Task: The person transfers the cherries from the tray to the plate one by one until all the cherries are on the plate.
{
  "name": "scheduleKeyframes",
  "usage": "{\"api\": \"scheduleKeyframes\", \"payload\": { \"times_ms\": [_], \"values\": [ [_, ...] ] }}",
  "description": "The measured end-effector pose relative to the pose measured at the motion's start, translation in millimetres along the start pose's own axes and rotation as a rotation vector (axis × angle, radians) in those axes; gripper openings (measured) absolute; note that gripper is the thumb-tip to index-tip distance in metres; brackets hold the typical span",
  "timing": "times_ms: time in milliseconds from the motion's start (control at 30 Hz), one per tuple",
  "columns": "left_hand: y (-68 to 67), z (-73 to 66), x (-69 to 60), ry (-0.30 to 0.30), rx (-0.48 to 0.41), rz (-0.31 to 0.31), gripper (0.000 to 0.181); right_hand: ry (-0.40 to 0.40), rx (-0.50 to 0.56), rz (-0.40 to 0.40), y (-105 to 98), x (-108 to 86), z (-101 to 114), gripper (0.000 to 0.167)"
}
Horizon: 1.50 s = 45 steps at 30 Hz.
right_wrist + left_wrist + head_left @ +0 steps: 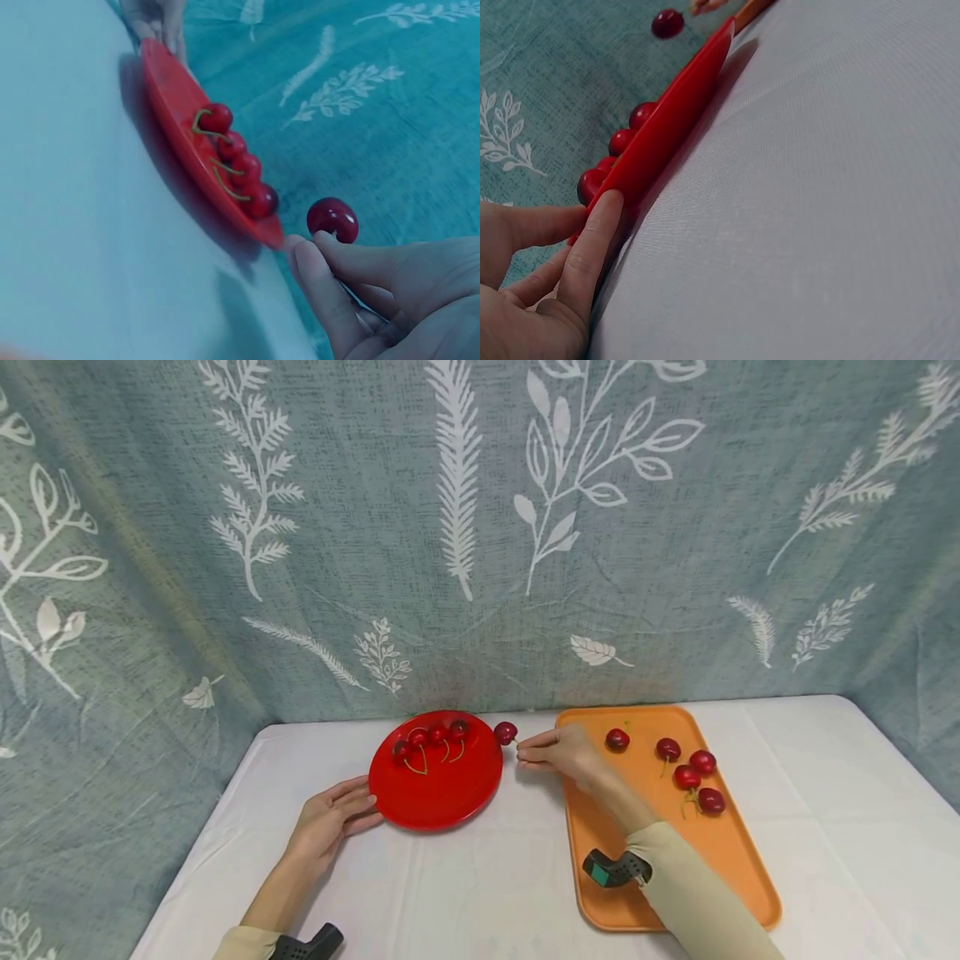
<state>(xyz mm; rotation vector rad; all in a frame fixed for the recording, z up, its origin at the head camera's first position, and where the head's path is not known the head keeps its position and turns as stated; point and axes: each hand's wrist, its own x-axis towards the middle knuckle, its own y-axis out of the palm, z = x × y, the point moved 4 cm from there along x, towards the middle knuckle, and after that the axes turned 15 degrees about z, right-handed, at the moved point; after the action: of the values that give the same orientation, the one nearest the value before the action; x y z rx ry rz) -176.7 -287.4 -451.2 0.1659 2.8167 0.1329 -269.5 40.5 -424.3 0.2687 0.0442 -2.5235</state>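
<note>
A dark red cherry point(506, 732) hangs in the air just beside the right rim of a red plate point(442, 802), apart from it. The right hand point(570, 753) pinches this cherry by its stem between thumb and fingertips, close to the fruit. The left hand point(330, 818) grips the plate at its near left rim, the thumb on the edge and the fingers against the outer side.

On the far half of the plate, four cherries point(438, 734) sit side by side in a row, with green stems trailing toward the person.

To the right lies an orange tray point(600, 893), crossed by the right forearm. It bears five cherries point(687, 777): one near the far left part, one farther right, and three grouped close together by the right edge.

Both plate and tray are on a white-covered tabletop point(480, 893). A black device point(617, 870) is worn at the right wrist, near the cuff of a beige sleeve point(693, 893). Behind everything hangs a blue-green cloth point(360, 568) printed with white leaves and sprigs.
</note>
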Motion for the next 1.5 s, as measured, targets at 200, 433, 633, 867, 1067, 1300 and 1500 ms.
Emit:
{"api": "scheduleKeyframes", "payload": {
  "times_ms": [200, 433, 633, 867, 1067, 1300, 1500],
  "values": [
    [0.1, 1.4, -0.8, -0.006, -0.003, -0.013, 0.054, 0.013, 0.012, 0.052, 29, 14.7, -1, 0.022],
    [0.7, -0.6, -1.0, -0.008, 0.002, -0.014, 0.053, 0.028, 0.041, 0.053, 54, 29.0, -1, 0.022],
    [0.6, 0.0, -0.9, -0.007, 0.006, -0.017, 0.053, 0.028, 0.050, 0.041, 71, 38.5, 1, 0.021],
    [0.8, -1.5, 1.5, -0.012, 0.014, -0.011, 0.054, 0.023, 0.080, 0.021, 87, 49.2, 1, 0.020],
    [-1.4, -2.1, 0.2, -0.008, -0.007, -0.004, 0.054, -0.016, -0.003, -0.041, 95, 52.7, 4, 0.014],
    [-0.4, -1.6, -0.6, -0.004, -0.009, 0.003, 0.055, -0.013, -0.170, -0.109, 99, 53.3, 4, 0.010],
    [-0.2, -2.3, 0.3, -0.005, -0.040, 0.024, 0.055, 0.011, -0.176, -0.111, 98, 53.0, 4, 0.010]
  ]
}}
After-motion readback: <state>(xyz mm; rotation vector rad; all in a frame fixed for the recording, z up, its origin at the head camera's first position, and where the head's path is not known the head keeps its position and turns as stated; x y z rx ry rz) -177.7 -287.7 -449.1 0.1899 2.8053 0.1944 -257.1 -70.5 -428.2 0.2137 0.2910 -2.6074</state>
